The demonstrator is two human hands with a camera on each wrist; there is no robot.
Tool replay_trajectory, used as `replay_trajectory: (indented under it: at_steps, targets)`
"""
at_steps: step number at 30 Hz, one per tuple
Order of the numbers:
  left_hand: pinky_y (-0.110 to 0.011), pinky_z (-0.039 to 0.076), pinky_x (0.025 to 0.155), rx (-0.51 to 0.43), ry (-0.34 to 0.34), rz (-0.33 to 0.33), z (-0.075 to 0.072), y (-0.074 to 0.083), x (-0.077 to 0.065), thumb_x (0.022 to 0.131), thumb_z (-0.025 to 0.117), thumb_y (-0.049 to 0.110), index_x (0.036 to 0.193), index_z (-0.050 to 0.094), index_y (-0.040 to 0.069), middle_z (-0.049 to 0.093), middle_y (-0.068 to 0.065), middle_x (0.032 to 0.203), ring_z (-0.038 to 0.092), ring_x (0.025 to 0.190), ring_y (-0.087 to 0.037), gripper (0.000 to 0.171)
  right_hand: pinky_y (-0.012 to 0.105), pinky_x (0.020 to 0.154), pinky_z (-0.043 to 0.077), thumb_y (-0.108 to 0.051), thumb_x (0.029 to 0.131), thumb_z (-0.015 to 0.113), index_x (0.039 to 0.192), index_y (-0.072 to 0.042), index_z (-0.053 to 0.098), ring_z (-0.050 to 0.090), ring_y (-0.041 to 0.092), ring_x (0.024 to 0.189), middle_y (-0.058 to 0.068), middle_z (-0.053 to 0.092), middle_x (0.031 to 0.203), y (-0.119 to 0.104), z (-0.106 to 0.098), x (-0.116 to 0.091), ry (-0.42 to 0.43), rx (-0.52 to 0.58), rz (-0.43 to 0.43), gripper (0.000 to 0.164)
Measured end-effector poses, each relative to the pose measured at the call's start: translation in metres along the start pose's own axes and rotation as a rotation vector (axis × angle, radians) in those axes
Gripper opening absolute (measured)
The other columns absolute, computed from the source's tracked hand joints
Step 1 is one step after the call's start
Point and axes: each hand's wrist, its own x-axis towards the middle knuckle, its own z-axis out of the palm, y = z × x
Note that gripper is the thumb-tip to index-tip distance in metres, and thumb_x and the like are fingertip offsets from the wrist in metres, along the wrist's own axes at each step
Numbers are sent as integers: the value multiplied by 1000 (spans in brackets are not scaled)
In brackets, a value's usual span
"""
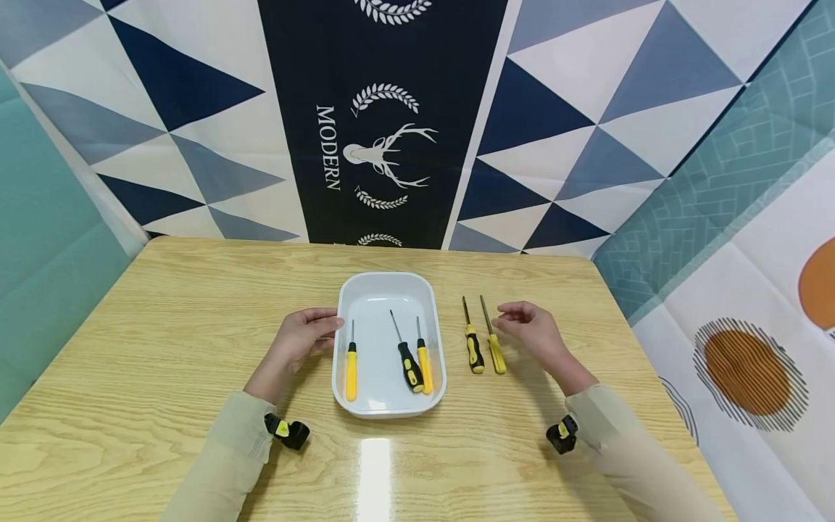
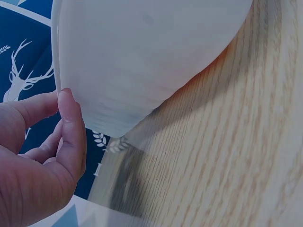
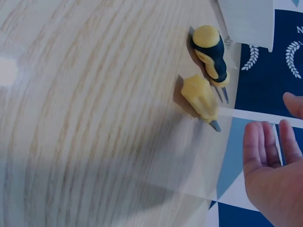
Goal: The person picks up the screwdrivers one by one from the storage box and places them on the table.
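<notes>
At the left side of a white plastic tray (image 1: 385, 362), my left hand (image 1: 305, 335) pinches the rim between thumb and fingers. The left wrist view shows this grip on the tray's wall (image 2: 142, 52). Inside the tray lie a yellow-handled screwdriver (image 1: 351, 373) on the left, a black-and-yellow screwdriver (image 1: 409, 368) and another yellow-handled screwdriver (image 1: 425, 368) on the right. My right hand (image 1: 531, 330) hovers with loosely bent fingers, holding nothing. Just left of it, a yellow screwdriver (image 1: 496, 351) and a yellow-and-black screwdriver (image 1: 474, 350) lie side by side on the table.
The wooden table (image 1: 196, 348) reaches back to a patterned cloth (image 1: 385, 145) with triangles and a deer head. More cloth hangs at the left and right sides. Black wrist cameras sit on both cuffs.
</notes>
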Motion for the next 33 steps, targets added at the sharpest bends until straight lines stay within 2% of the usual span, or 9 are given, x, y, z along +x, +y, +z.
replay_trajectory:
  at_steps: [6, 9, 16, 18, 22, 24, 28, 33]
  targets:
    - [-23, 59, 73, 5, 7, -9, 1, 0, 0, 89, 64, 18, 126, 54, 0, 60, -15, 115, 64, 81, -9, 42, 29, 83, 55, -29, 86, 68, 124, 1, 53, 57, 3, 86, 3, 60, 104, -5, -4, -1, -3, 6, -61, 51]
    - [-23, 59, 73, 8, 6, -9, 1, 1, -1, 89, 64, 19, 126, 54, 0, 60, -15, 116, 65, 82, -10, 43, 25, 81, 55, -32, 84, 70, 123, -3, 55, 58, 3, 87, 4, 60, 107, -8, -6, -3, -11, 3, -80, 50]
    - [-23, 59, 73, 10, 3, -11, 1, 1, -2, 90, 64, 18, 126, 53, -1, 59, -15, 115, 64, 82, -10, 43, 35, 85, 55, -32, 83, 71, 121, -7, 57, 60, 4, 88, 9, 61, 111, -15, -7, -8, -47, 24, -138, 48]
    - [-23, 59, 73, 13, 1, -10, 1, 1, -2, 90, 64, 18, 127, 53, -1, 59, -15, 116, 64, 82, -10, 43, 35, 84, 56, -31, 83, 71, 121, -7, 57, 60, 4, 88, 11, 61, 112, -17, -7, -10, -61, 35, -148, 47]
    - [-23, 59, 74, 19, -1, -12, 1, 2, -2, 90, 63, 18, 127, 53, -1, 58, -16, 117, 64, 83, -9, 43, 24, 81, 56, -30, 83, 71, 122, -8, 56, 60, 4, 90, 14, 60, 115, -22, -8, -13, -93, 43, -177, 47]
    - [-23, 58, 74, 28, -5, -11, 1, 2, -2, 90, 63, 19, 128, 52, -1, 58, -17, 118, 64, 82, -9, 44, 20, 80, 55, -28, 84, 71, 123, -8, 56, 61, 4, 92, 12, 60, 114, -26, -9, -15, -111, 50, -197, 47]
    - [-22, 58, 74, 25, -11, -12, 0, 3, -1, 90, 63, 19, 128, 52, -2, 58, -16, 117, 64, 81, -8, 45, 18, 80, 55, -25, 84, 71, 123, -6, 55, 61, 5, 94, 6, 61, 112, -33, -12, -19, -148, 73, -230, 46]
    - [-21, 58, 73, 19, -20, -7, -1, 4, -3, 90, 63, 18, 129, 50, -4, 59, -16, 116, 64, 81, -7, 46, 19, 81, 55, -22, 84, 71, 120, 0, 55, 62, 5, 93, 20, 58, 116, -41, -13, -23, -187, 103, -243, 45]
